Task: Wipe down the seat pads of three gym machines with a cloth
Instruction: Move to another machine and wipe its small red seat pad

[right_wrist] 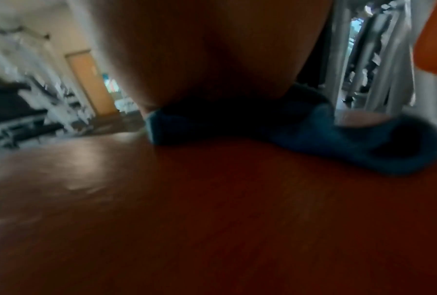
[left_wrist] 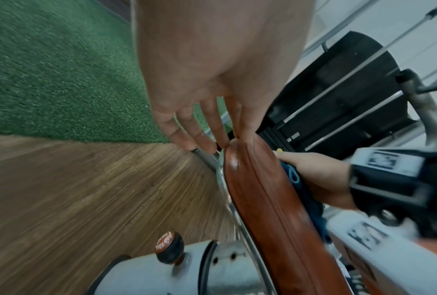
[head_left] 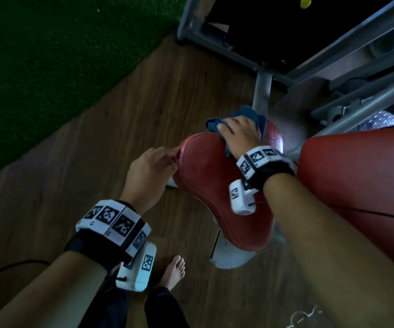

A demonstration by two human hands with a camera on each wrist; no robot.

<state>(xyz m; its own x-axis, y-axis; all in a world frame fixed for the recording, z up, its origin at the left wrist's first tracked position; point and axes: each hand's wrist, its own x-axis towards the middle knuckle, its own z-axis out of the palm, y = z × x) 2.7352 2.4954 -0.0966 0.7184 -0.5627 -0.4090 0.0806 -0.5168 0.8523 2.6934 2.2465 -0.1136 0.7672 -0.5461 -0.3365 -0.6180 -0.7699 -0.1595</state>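
red seat pad [head_left: 210, 185]: centre of the head view, over wood floor [head_left: 96, 150]. blue cloth [head_left: 250, 114]: on the pad's far end, pressed flat under right hand [head_left: 238, 133], fingers extended. left hand [head_left: 148, 171]: fingers straight, tips touching the pad's left edge. green turf [head_left: 49, 55]: upper left.

Wood-plank floor [head_left: 110, 147] below the hands, green turf [head_left: 49, 55] beyond the left hand, grey machine frame [head_left: 347, 65] past the right, dim light
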